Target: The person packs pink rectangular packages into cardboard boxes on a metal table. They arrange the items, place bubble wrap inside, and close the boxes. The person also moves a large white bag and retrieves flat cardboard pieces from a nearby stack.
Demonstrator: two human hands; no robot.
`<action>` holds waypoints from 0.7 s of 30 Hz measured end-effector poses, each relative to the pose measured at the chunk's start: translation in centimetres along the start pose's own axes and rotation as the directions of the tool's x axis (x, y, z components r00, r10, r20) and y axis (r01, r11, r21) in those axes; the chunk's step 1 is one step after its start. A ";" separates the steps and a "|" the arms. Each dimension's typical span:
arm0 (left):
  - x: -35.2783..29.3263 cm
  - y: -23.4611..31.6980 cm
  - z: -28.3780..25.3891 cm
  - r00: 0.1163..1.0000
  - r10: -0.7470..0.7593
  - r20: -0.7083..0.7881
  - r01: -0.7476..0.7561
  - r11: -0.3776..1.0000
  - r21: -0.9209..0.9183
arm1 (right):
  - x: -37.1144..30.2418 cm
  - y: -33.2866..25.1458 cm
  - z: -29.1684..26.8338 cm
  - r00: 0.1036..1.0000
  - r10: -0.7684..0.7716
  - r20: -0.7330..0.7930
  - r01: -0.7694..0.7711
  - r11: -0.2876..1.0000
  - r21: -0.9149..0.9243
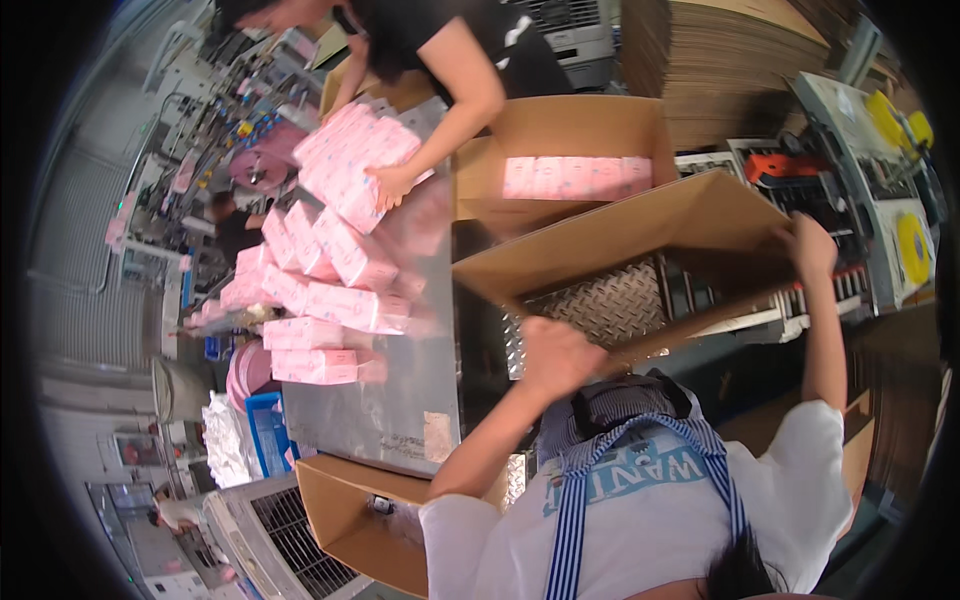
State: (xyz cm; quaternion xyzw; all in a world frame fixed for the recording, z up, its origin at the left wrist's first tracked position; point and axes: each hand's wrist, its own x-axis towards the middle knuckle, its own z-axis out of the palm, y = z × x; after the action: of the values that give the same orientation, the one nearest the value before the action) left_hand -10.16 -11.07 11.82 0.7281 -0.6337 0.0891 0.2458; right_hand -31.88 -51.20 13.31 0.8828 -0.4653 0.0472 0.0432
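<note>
Between my hands is a brown cardboard box (610, 238), opened out into a tilted sleeve. Diamond-plate metal shows through it, so its bottom is not folded shut. My left hand (562, 358) is closed on the near left corner of the box. At the far right corner, my right hand (808, 250) grips the edge, its fingers partly hidden by the cardboard. Just beyond stands another open carton (580, 125) with a row of pink packs (578, 178) inside.
A metal table (410, 385) on the left bears several pink wrapped packs (340, 305). Across it, a co-worker in black holds a bundle of packs (355, 165). An open carton (340, 510) stands near left. Flat cardboard (735, 80) is stacked far right, beside a machine with yellow parts (912, 250).
</note>
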 end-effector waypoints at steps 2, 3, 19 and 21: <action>1.4 2.1 0.9 0.937 0.271 0.223 -0.214 0.945 -0.249 | -2.4 1.1 -0.6 0.999 -0.006 0.054 0.009 0.998 -0.068; 2.0 2.5 1.8 0.834 0.421 0.357 -0.275 0.877 -0.394 | -4.0 1.2 0.9 0.996 -0.090 -0.002 0.090 0.992 -0.093; 0.7 -10.6 4.9 0.858 -0.160 0.488 0.356 0.870 -0.342 | -4.9 -16.7 -0.7 0.325 -0.914 -0.243 0.941 0.339 -0.018; -1.4 -7.7 6.0 0.952 -0.231 0.202 0.214 0.971 0.104 | -2.1 -20.2 -3.6 0.636 -0.542 -0.549 0.681 0.729 0.071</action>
State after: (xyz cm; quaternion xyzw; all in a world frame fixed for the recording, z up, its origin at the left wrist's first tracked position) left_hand -4.06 -12.10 4.15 0.8095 -0.5661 0.0080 0.1553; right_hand -16.58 -37.70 15.93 0.9423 -0.0966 0.3161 0.0524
